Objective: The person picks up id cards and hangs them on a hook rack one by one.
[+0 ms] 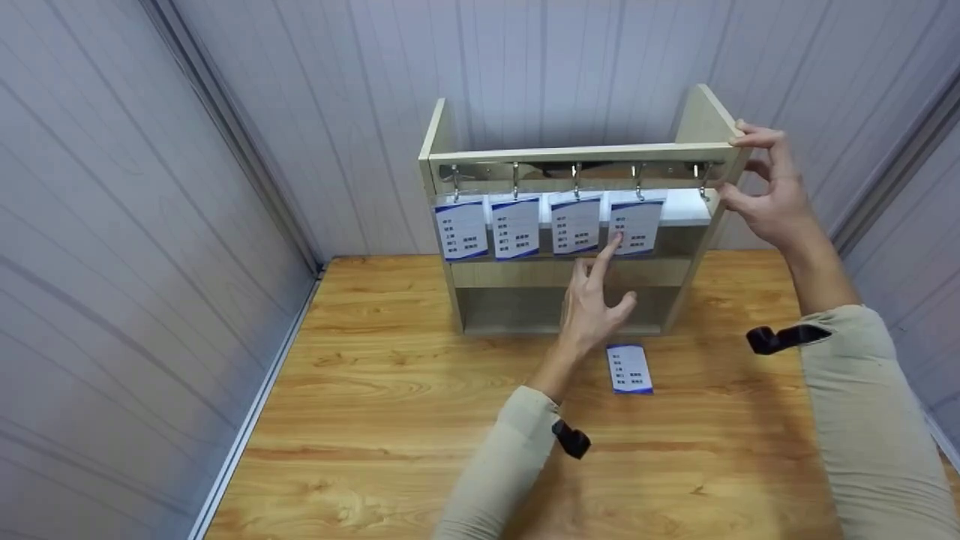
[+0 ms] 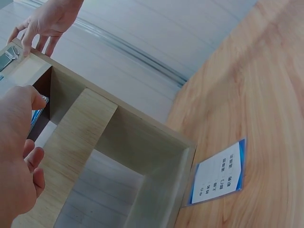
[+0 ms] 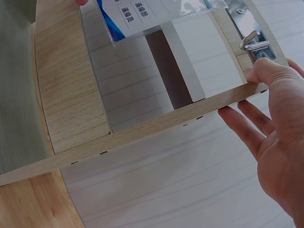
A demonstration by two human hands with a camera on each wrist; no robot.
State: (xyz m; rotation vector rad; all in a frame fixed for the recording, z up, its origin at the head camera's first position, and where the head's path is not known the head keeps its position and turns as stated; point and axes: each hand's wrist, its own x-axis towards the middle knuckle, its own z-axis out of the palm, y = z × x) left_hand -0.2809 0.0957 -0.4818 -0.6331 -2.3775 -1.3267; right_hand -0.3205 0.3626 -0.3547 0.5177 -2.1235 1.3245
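A small wooden shelf rack (image 1: 574, 274) stands against the back wall, with a metal strip of several hooks (image 1: 577, 174) along its upper front. Several white and blue name badges in clear sleeves hang from the hooks. My left hand (image 1: 592, 304) is in front of the rack, its index finger touching the rightmost hanging badge (image 1: 635, 217) and its thumb apart. My right hand (image 1: 776, 199) grips the rack's upper right side, thumb on the front edge near the bare last hook (image 3: 256, 45), other fingers around the outside. Another badge (image 1: 630, 369) lies on the wooden surface.
The wood-grain tabletop (image 1: 360, 420) spreads in front of the rack. Pale panelled walls (image 1: 315, 97) enclose it at the back and both sides. Black straps (image 1: 572, 439) hang at both sleeve cuffs.
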